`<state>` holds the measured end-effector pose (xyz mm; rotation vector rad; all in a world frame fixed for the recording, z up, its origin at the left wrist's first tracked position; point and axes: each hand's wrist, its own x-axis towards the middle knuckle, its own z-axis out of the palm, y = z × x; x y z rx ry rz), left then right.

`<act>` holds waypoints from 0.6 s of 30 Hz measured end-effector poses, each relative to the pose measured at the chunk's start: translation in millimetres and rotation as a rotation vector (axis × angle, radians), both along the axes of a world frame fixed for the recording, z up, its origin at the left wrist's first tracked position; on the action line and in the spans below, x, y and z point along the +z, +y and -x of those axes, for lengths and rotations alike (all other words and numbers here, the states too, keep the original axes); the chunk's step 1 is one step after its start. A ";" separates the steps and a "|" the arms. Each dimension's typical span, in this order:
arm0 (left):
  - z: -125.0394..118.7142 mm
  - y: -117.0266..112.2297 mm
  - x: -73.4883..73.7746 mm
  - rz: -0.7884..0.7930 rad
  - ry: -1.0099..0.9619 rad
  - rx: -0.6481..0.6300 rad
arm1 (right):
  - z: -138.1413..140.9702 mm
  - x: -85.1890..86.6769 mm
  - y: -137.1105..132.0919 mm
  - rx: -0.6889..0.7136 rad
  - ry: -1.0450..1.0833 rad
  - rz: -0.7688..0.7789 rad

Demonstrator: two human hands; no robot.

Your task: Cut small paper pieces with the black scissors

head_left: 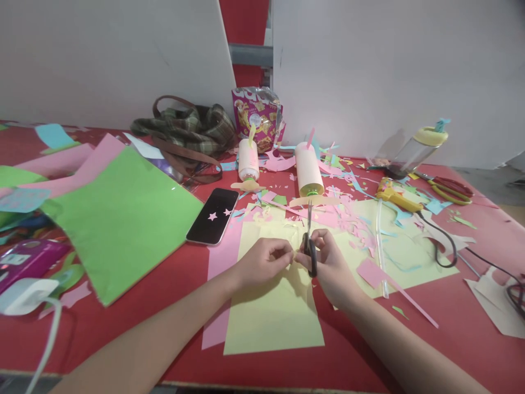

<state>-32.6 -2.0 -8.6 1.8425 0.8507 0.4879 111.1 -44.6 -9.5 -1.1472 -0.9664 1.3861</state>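
My right hand (pixel 330 265) is wrapped round black-handled scissors (pixel 312 257), their blades pointing away from me and nearly together. Close beside it, my left hand (pixel 266 262) is closed in a pinch, its fingertips almost meeting those of the right. What the left fingers hold is too small to make out; pale yellow paper shows just behind them. Under both hands lies a light yellow sheet (pixel 270 328), over a pink sheet (pixel 215 323). Beyond the scissors, a cream-wrapped bottle (pixel 308 167) lies with a pale paper strip at its near end.
A phone (pixel 212 216) carrying small pink stars and a large green sheet (pixel 131 219) lie left. A second wrapped bottle (pixel 248 158) is behind. A yellow glue gun (pixel 397 196), red-and-yellow-handled scissors (pixel 451 189) and a clear bottle (pixel 418 153) are right. Paper scraps litter the red table (pixel 184 350).
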 end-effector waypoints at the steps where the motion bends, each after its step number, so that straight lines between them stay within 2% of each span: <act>1: 0.1 0.4 1.5 0.013 -0.017 0.021 | -0.3 0.9 -0.2 0.011 0.005 -0.002; 7: -0.9 6.1 14.1 0.040 -0.126 0.117 | -7.3 2.9 -4.3 0.130 0.122 0.012; 11: -5.8 10.6 26.1 0.022 -0.174 0.142 | -15.1 3.8 -8.2 0.236 0.198 -0.032; 18: -23.0 13.5 42.8 0.003 -0.221 0.113 | -21.7 2.1 -11.1 0.314 0.124 -0.134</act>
